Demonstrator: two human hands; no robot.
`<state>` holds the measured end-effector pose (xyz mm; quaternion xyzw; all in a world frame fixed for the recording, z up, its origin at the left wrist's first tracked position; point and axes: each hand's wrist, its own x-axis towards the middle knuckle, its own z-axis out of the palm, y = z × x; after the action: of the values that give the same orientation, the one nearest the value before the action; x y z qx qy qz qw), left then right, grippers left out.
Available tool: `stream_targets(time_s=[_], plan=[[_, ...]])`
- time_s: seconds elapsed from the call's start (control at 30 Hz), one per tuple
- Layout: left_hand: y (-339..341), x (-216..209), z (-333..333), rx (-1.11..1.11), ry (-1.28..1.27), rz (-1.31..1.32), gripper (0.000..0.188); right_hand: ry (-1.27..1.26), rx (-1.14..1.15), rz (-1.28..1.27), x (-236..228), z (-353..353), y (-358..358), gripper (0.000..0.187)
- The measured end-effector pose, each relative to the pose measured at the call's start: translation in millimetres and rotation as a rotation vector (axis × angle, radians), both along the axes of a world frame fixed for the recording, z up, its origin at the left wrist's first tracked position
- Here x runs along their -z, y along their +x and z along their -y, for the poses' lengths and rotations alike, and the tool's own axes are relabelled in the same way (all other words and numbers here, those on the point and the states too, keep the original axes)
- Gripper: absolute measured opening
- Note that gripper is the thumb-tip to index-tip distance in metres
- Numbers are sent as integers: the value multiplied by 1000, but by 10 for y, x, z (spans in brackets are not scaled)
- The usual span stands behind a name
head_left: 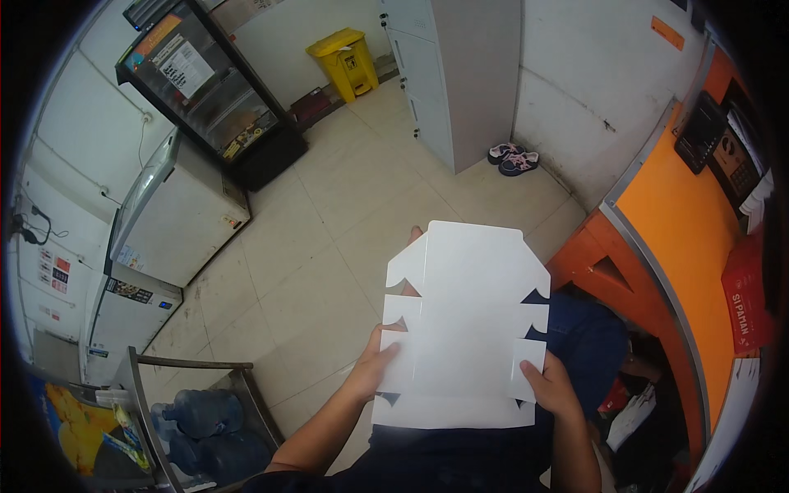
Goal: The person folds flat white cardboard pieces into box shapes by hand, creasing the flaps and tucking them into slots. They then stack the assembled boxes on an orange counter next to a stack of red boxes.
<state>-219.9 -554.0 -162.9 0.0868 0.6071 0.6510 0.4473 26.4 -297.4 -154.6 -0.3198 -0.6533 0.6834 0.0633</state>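
A flat white cardboard box blank (468, 329), with cut notches and flaps along both sides, lies spread above my lap. My left hand (380, 361) grips its left edge, the thumb on top of a side flap and the other fingers behind it. On the right edge, my right hand (552, 384) pinches a small flap that is folded inward over the sheet, the thumb on top. The fingers under the cardboard are mostly hidden. A fingertip-like shape (416, 234) shows behind the upper left corner.
An orange-topped counter (670, 222) with a black device (701, 131) and a red box (746, 287) stands to my right. Left are a metal rack with blue water jugs (205, 413) and chest freezers (185, 222). Farther off are a glass-door fridge, yellow bin, grey locker (477, 82) and shoes (514, 158).
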Motion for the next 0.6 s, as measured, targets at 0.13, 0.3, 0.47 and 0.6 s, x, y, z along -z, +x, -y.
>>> stream_targets(time_s=[0.13, 0.3, 0.47, 0.6], plan=[[-57, -118, -52, 18, -14, 47, 39, 8, 22, -4, 28, -10, -1, 30], [-52, -120, -39, 28, 34, 93, 41, -167, 94, -28, 10, -17, -7, 32], [-31, -206, -32, 41, 73, 101, 46, -280, 90, -43, -70, -32, 3, 39], [-88, -325, 23, 175, -14, 284, 58, -140, 37, -108, -149, -9, 17, 40]])
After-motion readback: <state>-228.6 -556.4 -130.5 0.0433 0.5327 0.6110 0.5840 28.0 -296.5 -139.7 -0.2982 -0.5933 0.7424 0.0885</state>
